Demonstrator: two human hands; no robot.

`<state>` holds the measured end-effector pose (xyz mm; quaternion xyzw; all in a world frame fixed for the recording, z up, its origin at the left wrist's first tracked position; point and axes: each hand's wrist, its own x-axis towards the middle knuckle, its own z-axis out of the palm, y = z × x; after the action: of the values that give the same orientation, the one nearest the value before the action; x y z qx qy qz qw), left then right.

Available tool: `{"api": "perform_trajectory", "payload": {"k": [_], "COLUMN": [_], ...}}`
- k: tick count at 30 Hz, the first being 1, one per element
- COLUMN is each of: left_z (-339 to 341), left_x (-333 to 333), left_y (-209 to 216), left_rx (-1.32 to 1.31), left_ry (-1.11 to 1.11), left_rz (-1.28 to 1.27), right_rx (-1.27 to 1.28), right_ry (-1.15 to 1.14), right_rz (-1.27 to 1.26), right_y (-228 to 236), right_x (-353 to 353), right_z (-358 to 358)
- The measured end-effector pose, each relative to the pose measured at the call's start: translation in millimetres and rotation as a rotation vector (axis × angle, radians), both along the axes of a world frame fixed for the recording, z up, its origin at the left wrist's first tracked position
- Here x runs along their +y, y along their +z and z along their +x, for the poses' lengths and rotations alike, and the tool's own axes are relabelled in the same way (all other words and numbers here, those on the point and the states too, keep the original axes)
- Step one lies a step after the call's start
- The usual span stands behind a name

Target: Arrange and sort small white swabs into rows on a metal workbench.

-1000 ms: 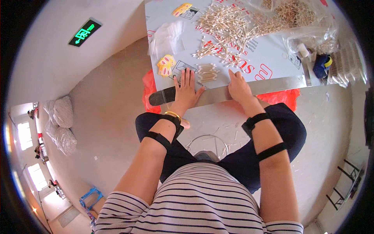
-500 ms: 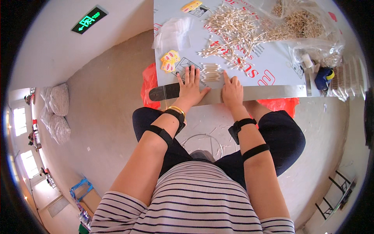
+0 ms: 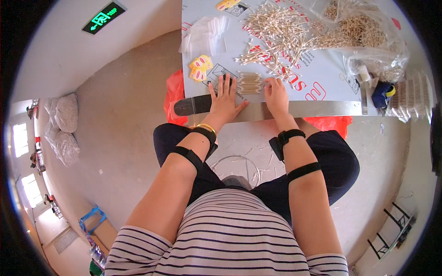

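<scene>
A neat row of cotton swabs (image 3: 250, 83) lies side by side on the table between my two hands. My left hand (image 3: 224, 102) rests flat with its fingers spread, just left of the row, holding nothing. At the row's right end is my right hand (image 3: 276, 97), its fingers bent and drawn together. Whatever its fingertips hold, if anything, is too small to make out. Beyond the row spreads a big loose pile of cotton swabs (image 3: 276, 30), with some strays near my right fingers.
Yellow printed cards (image 3: 200, 68) and clear plastic bags (image 3: 205, 37) lie at the left. A large clear bag of swabs (image 3: 363, 34) lies far right, near a dark blue tape dispenser (image 3: 383, 94). A metal strip (image 3: 317, 108) runs along the table's near edge.
My right hand's stretched index finger has bent in, and its fingers have come together near the row's right end. My left hand stays flat in place.
</scene>
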<state>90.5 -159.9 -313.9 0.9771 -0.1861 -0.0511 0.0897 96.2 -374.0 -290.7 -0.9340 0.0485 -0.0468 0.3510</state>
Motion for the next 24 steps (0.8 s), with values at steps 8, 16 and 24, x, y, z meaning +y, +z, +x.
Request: {"api": "perform_trajectory", "payload": {"k": [8,16,24], "left_z": [-4,-5,-5], "left_x": [-1,2,-2], "left_y": [6,4,12], "left_rx": [-0.074,-0.086,-0.054], "left_ry": [-0.062,-0.053,-0.051], "left_rz": [-0.026,0.003,0.002], "right_rx": [-0.039,0.063,0.067], "right_ry": [0.216,0.442,0.622], "right_rz": [-0.186,-0.418,-0.736], "right_y": [9,30,43], "right_x": [-16,-7,-13], "right_z": [36,59,71]}}
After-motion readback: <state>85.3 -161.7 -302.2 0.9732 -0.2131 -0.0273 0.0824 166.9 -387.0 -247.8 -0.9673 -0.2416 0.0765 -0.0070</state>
